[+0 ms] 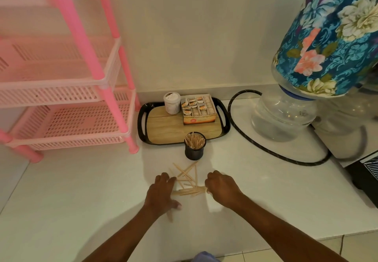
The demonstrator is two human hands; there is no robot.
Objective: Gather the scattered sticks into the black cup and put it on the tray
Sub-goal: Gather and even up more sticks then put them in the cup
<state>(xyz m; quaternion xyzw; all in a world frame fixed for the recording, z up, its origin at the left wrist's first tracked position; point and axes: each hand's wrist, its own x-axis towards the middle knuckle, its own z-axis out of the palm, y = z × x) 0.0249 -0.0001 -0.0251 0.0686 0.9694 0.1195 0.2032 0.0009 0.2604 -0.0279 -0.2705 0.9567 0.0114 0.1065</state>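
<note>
Several thin wooden sticks [188, 182] lie scattered on the white counter between my hands. My left hand [161, 194] rests flat on the counter at their left side, fingers spread, fingertips touching the pile. My right hand [221, 188] is at their right side with fingers curled onto the stick ends. The black mesh cup [194, 149] stands upright just beyond the pile, with several sticks standing in it. Behind the cup lies the black-rimmed tray [163, 131] with a wooden floor.
On the tray stand a white jar [172, 102] and a box of sachets [198, 109]. A pink plastic rack [67, 106] fills the left. At right are a water bottle under a floral cover [319, 57], a black hose [266, 149] and a dispenser.
</note>
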